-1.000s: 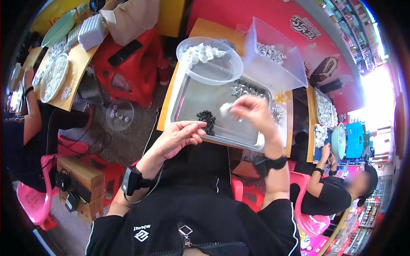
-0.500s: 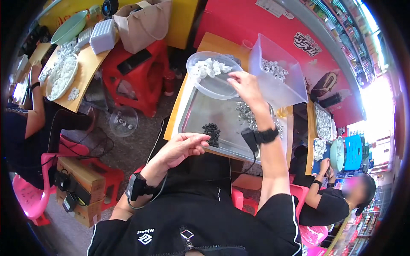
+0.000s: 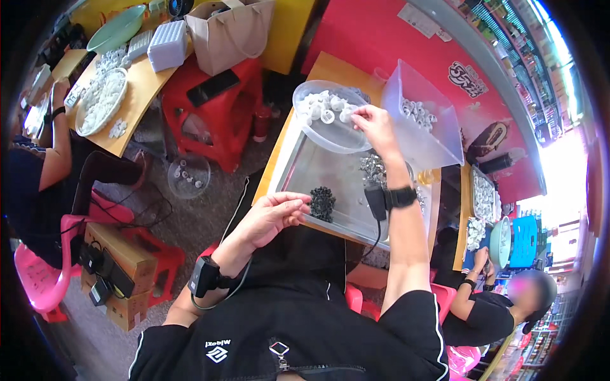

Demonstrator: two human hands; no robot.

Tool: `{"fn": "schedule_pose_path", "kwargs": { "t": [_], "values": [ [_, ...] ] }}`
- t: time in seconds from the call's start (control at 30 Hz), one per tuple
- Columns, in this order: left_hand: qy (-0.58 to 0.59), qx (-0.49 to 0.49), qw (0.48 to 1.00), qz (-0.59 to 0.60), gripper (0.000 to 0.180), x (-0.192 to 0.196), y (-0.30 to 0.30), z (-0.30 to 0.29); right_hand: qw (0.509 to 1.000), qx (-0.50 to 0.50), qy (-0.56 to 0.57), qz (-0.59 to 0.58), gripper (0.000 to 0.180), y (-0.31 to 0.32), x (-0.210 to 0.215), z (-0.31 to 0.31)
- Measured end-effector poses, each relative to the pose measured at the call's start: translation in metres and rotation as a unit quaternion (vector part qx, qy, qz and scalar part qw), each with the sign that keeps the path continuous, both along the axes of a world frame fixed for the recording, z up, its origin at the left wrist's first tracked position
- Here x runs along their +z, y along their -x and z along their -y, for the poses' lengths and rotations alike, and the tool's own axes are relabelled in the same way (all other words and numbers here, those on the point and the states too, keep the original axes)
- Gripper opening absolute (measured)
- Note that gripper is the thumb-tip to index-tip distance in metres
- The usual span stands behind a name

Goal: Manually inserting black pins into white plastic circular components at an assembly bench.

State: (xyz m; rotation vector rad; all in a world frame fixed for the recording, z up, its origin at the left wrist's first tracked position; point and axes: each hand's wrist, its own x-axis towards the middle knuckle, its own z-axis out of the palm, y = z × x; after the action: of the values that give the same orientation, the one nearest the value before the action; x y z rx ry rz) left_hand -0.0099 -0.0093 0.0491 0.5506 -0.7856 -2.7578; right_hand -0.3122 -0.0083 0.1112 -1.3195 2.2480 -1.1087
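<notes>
My right hand [image 3: 376,130] reaches over a clear round bowl [image 3: 343,147], thumb and fingertips pinched together beside the white round parts [image 3: 324,106] in it. Whatever is between those fingertips is too small to make out. Over the near left edge of a metal tray [image 3: 356,219] is my left hand [image 3: 277,214], its thumb and fingers closed together. I cannot see what, if anything, it holds. Right beside it, a pile of small black parts [image 3: 323,203] lies in the tray. Small shiny metal parts [image 3: 373,168] lie farther right, partly behind my right forearm.
A tall clear bin [image 3: 438,143] with white parts stands right of the bowl. To the left are a red stool [image 3: 219,127] carrying a phone [image 3: 213,87], and a clear tub [image 3: 189,176] on the floor. Other people sit at tables on both sides.
The view has shifted slightly, moving the table right in the picture. White parts in the bowl lie differently, with round ones now close to my right fingertips. My left hand stays near the black pile.
</notes>
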Motion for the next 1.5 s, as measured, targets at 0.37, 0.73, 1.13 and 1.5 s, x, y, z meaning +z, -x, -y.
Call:
{"fn": "schedule_pose_path", "kwargs": {
  "t": [0.37,0.73,1.13,1.5],
  "values": [
    [0.094,0.094,0.987,-0.090,0.049,0.012,0.040,0.002,0.907,0.043,0.124,0.400,0.008,-0.104,-0.022,-0.105],
    [0.203,0.163,0.965,-0.038,0.018,0.009,0.007,0.051,0.978,-0.043,0.056,0.197,0.021,-0.124,-0.038,-0.152],
    [-0.118,0.129,0.961,-0.213,0.034,0.008,-0.025,0.069,0.988,-0.101,-0.077,-0.091,0.014,-0.042,-0.082,-0.186],
    [-0.139,-0.087,0.986,-0.001,0.028,0.005,0.043,-0.006,0.934,-0.160,0.125,0.293,0.029,-0.051,-0.066,-0.200]
  ]
}}
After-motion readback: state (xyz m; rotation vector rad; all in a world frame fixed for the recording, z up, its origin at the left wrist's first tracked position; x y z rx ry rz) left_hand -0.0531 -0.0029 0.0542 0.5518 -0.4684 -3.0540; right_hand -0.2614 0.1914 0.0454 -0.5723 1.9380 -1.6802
